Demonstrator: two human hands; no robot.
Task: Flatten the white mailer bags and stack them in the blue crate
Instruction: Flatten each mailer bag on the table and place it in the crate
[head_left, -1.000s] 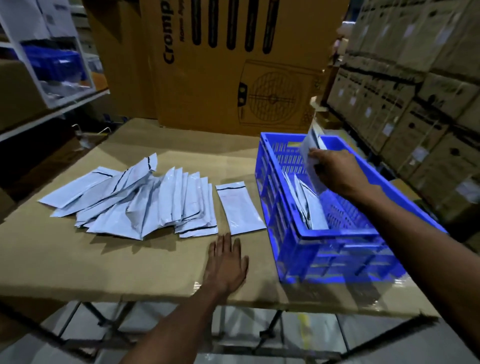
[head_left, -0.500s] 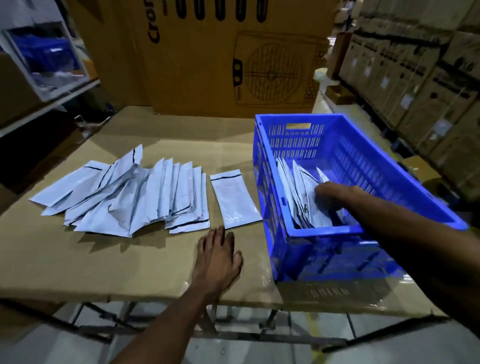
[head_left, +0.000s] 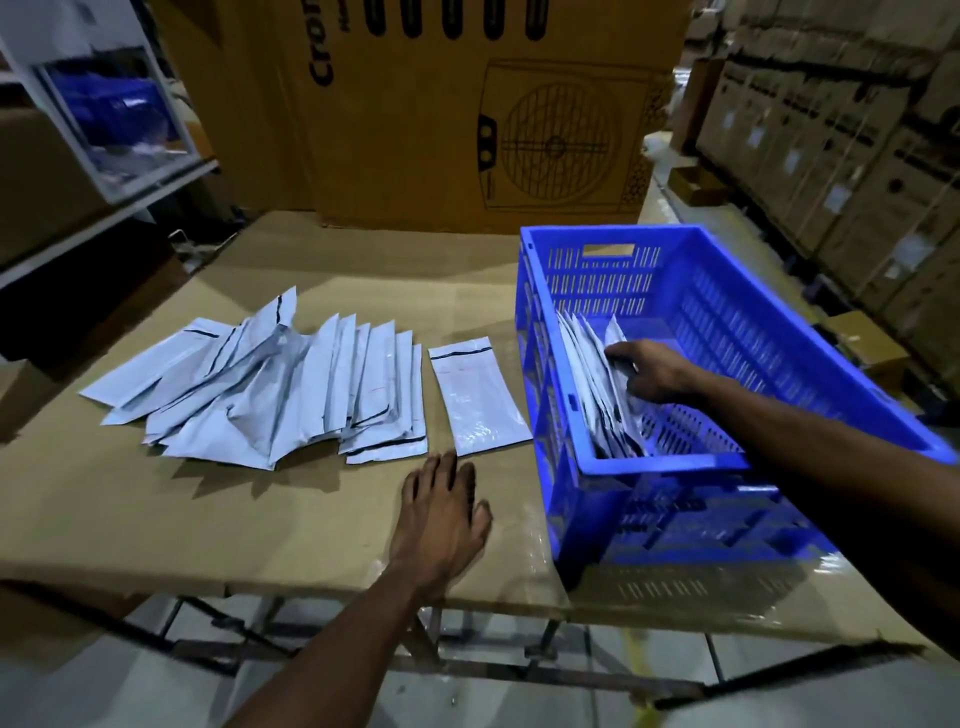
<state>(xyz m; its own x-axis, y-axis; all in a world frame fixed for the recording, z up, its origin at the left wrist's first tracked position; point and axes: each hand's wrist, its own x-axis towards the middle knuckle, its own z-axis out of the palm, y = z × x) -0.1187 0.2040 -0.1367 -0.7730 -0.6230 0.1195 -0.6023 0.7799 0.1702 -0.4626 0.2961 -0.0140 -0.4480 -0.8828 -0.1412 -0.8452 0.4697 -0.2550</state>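
Across the cardboard tabletop, from the left, a loose fan of white mailer bags lies overlapped, several puffed or creased and not yet pressed flat. Just right of that heap one single bag lies apart and flat, its black seal strip at the far end. Near its close end the left hand rests palm down on the tabletop, fingers straight and slightly spread, fingertips almost at the bag's edge; it holds nothing. Further right stands the blue crate, with a row of bags leaning on edge against its left wall. The right hand is inside the crate, its fingers extended and pressing against that row rather than curled round it.

These bags look thin, light and limp, with a slick plastic skin, so they will likely slide over each other and slump if let go. A flat palm should smooth them; pinching a short end or corner seems the surest hold.
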